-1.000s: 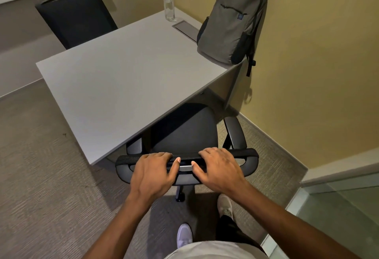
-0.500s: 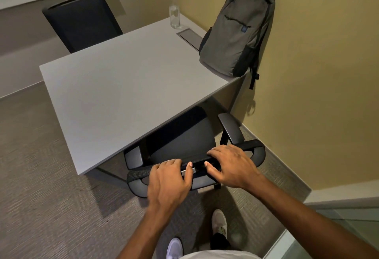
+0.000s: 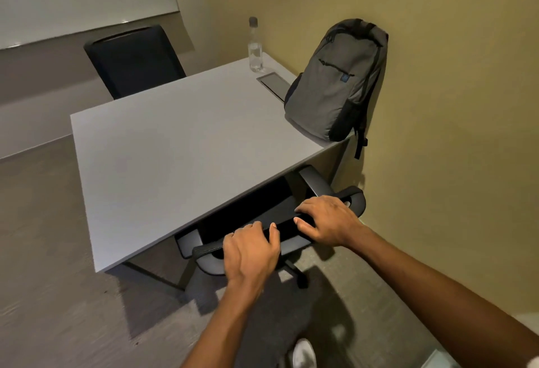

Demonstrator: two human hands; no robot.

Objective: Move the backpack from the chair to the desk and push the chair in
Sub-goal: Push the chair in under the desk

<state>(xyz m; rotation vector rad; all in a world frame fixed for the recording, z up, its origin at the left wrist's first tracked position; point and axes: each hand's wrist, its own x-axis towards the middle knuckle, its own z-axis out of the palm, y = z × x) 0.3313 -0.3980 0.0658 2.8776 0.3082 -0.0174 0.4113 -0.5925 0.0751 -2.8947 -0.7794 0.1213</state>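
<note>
1. Head view, hidden bits first: most of the chair (image 3: 280, 207) is tucked under the desk (image 3: 180, 146); only the top edge of the backrest, one armrest on the right & part of the base show. The seat is dark, hard to make out.
2. My left hand (image 3: 250, 251) rests palm-down on the backrest's top edge, fingers curled over it, thumb out. My right hand (image 3: 329, 219) is just beside it on the same edge, fingers wrapped over the top, gripping. My fingertips are hidden behind the edge.
3. The backpack (image 3: 335, 82), grey w/ black sides, stands upright on the desk's far right corner, leaning on the yellow wall (image 3: 452, 105). One strap hangs off the desk edge.
4. Near the backpack: a clear bottle (image 3: 255, 47) & a flat panel (image 3: 274, 83) set in the desktop, partly covered by the backpack.
5. A second dark chair (image 3: 134, 58) sits at the desk's far side, its lower part blocked by the desk.
6. Bottom edge: one white shoe (image 3: 303, 353), cut off. Carpet floor.
</note>
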